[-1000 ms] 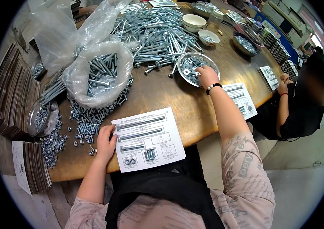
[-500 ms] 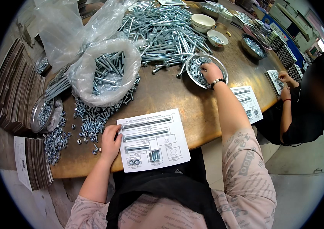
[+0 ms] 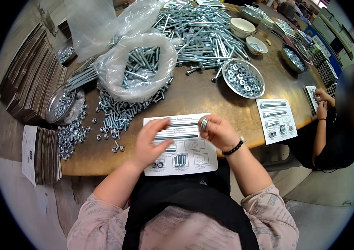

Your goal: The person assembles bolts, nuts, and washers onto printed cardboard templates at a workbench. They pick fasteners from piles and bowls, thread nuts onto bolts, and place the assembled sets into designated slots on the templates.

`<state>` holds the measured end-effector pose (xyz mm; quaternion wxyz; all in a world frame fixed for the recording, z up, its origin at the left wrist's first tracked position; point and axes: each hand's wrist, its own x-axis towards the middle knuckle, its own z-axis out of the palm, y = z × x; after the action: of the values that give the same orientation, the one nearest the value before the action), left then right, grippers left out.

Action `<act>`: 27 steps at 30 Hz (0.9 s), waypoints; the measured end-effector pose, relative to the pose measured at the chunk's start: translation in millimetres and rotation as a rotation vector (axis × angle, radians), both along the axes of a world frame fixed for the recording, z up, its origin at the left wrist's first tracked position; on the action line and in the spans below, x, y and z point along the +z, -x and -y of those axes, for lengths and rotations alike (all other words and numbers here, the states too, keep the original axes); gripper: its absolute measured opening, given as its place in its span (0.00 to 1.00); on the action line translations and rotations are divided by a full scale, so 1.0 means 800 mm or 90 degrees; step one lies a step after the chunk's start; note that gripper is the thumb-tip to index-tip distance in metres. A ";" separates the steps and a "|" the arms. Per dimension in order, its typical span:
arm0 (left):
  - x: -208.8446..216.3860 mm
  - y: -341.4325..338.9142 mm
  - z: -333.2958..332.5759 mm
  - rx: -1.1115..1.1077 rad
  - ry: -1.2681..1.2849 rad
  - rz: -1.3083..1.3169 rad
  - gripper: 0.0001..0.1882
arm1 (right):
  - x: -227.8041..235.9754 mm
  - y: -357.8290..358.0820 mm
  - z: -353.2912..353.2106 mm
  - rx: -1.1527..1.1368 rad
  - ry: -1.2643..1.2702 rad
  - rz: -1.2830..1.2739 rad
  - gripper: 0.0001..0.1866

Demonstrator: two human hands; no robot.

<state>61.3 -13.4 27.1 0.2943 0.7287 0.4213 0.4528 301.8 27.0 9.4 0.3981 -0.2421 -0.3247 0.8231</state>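
My right hand (image 3: pixel 222 134) pinches a small stack of metal washers (image 3: pixel 204 123) above the right edge of a white printed card (image 3: pixel 205 161). My left hand (image 3: pixel 151 143) hovers over the card's left side, fingers apart and with nothing in them. Long bolts lie across the card's upper part, partly hidden by my left hand. Below them sit a group of short bolts (image 3: pixel 180 160) and a pair of nuts (image 3: pixel 157 165). Two printed outlines with rings on the card's right carry no parts. Beyond my right hand stands a steel bowl of washers (image 3: pixel 243 79).
Another filled card (image 3: pixel 276 118) lies to the right. Behind are a plastic-lined container of bolts (image 3: pixel 137 68) and a big bolt heap (image 3: pixel 202 33). Loose nuts (image 3: pixel 70 137) and card stacks (image 3: pixel 31 79) fill the left. A co-worker's hands (image 3: pixel 322 100) hold a card at far right.
My right hand has come back from the washer bowl to the card, with washers in its fingers. My left hand has lifted off the card's edge and moved over it, opening.
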 end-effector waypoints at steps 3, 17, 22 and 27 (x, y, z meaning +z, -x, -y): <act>0.023 -0.022 0.005 -0.111 0.003 -0.036 0.29 | -0.004 0.026 0.038 0.077 0.062 -0.082 0.12; 0.024 -0.048 0.017 -0.183 -0.074 -0.015 0.17 | 0.002 0.023 0.087 0.083 0.101 -0.055 0.15; 0.025 -0.053 0.018 -0.193 -0.099 -0.011 0.16 | 0.006 0.019 0.095 0.072 0.104 -0.047 0.15; 0.029 -0.054 0.021 -0.198 -0.085 -0.016 0.16 | 0.009 0.016 0.096 0.070 0.107 -0.060 0.13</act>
<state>104.3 -30.4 50.1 0.3068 0.8083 0.2763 0.4198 288.8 -50.0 16.2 0.3457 -0.2175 -0.2480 0.8785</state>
